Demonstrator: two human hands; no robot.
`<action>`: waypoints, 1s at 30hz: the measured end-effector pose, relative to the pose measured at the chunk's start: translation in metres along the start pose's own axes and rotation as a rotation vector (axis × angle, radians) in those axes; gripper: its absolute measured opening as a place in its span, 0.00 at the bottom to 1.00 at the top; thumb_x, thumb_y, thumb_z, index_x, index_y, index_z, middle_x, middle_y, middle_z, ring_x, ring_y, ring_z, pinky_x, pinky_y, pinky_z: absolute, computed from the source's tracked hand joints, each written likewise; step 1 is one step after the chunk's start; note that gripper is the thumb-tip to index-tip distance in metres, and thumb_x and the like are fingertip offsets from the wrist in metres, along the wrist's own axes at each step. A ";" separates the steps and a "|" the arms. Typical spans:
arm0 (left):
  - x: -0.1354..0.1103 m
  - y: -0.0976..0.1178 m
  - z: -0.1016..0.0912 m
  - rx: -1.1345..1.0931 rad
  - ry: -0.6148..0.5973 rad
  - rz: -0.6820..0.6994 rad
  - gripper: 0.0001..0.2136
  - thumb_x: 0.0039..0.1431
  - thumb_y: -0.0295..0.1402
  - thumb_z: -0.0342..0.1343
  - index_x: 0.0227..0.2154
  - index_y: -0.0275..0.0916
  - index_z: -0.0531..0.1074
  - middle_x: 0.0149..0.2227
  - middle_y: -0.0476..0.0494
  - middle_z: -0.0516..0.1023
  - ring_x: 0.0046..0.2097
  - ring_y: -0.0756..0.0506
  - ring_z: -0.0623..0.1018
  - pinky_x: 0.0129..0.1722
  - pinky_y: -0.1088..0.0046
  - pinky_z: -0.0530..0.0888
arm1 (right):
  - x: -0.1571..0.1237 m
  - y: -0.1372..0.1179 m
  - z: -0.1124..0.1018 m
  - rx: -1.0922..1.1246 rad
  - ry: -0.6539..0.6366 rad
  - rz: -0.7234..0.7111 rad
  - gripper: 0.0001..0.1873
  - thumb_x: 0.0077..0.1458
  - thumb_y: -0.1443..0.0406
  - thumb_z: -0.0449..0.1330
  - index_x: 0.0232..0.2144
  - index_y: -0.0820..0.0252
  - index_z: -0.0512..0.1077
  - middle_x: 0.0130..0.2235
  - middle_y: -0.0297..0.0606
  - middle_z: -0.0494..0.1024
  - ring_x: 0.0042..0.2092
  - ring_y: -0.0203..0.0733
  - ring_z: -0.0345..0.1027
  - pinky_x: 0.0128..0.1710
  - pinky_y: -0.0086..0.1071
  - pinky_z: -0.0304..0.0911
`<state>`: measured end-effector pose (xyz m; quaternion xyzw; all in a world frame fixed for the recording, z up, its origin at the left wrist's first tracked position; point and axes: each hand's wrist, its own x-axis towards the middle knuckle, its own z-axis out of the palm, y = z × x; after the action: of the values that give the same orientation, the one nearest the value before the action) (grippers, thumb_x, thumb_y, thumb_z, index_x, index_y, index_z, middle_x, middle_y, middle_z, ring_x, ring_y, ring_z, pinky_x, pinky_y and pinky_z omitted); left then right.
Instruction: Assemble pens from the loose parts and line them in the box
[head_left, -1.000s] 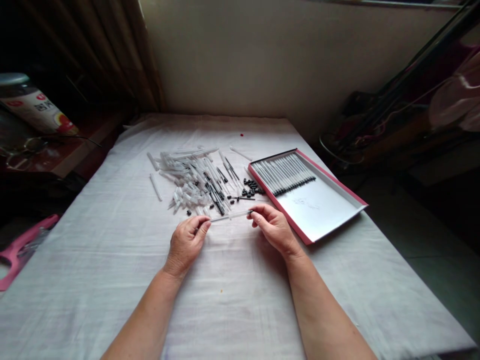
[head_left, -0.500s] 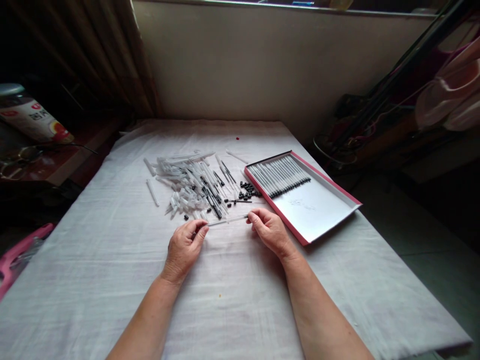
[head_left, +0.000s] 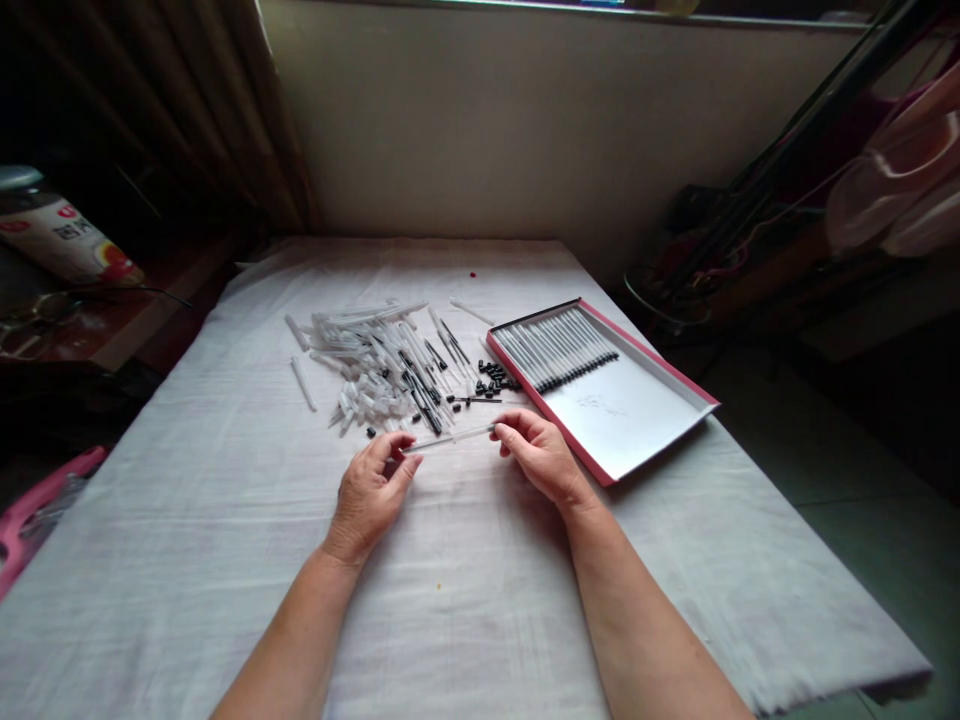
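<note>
Between my two hands a slim clear ballpoint pen (head_left: 454,437) lies almost level, just above or on the cloth; I cannot tell which. My right hand (head_left: 536,455) pinches its right end, where a dark tip shows, between thumb and forefinger. Loosely curled about its left end is my left hand (head_left: 375,485), the thumb and forefinger a little apart around it. Just beyond my hands is a heap of clear pen barrels (head_left: 352,340), clear caps (head_left: 367,400) and dark-tipped refills (head_left: 424,390). Small black plugs (head_left: 491,378) are clustered beside the box.
A shallow red-edged box (head_left: 645,420) at the right holds a row of pens (head_left: 559,345) with black ends. White cloth (head_left: 450,640) covers the table. A labelled jar (head_left: 64,230) stands at the far left, and a pink object (head_left: 45,510) is beside the table's left edge.
The left thumb and forefinger have parted slightly, and more of the pen's left end shows between them. My right hand keeps its pinch. The whole view has shifted slightly.
</note>
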<state>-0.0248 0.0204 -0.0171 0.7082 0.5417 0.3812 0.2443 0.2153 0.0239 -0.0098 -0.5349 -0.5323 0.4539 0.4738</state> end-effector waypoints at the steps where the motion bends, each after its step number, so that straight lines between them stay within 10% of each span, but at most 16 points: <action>1: 0.000 0.000 -0.001 0.022 -0.020 0.003 0.11 0.58 0.40 0.54 0.39 0.40 0.74 0.32 0.46 0.80 0.33 0.47 0.78 0.36 0.72 0.74 | 0.000 -0.001 0.000 0.016 0.002 -0.003 0.13 0.51 0.55 0.61 0.31 0.60 0.72 0.29 0.36 0.77 0.26 0.35 0.67 0.28 0.31 0.66; 20: -0.001 0.002 0.004 -0.063 0.035 0.029 0.07 0.56 0.36 0.56 0.34 0.40 0.76 0.32 0.46 0.79 0.31 0.49 0.77 0.30 0.76 0.74 | 0.000 0.001 -0.002 0.015 -0.046 0.018 0.15 0.51 0.56 0.61 0.36 0.61 0.73 0.34 0.41 0.79 0.32 0.38 0.71 0.33 0.33 0.69; 24: -0.001 0.003 0.006 -0.047 -0.022 0.088 0.07 0.57 0.35 0.56 0.34 0.40 0.76 0.32 0.46 0.80 0.31 0.49 0.77 0.33 0.75 0.74 | -0.006 0.000 0.007 -0.180 -0.130 -0.101 0.22 0.51 0.58 0.63 0.49 0.58 0.73 0.42 0.42 0.80 0.38 0.40 0.73 0.37 0.33 0.69; 30: 0.000 -0.002 0.005 0.011 -0.038 0.083 0.08 0.56 0.35 0.56 0.36 0.40 0.75 0.31 0.47 0.79 0.31 0.48 0.76 0.36 0.74 0.74 | -0.020 -0.004 0.016 -0.614 -0.212 -0.223 0.11 0.55 0.63 0.60 0.39 0.56 0.79 0.40 0.41 0.82 0.41 0.44 0.76 0.45 0.35 0.68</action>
<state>-0.0220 0.0209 -0.0217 0.7383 0.5094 0.3745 0.2346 0.1987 0.0040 -0.0083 -0.5410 -0.7456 0.2710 0.2792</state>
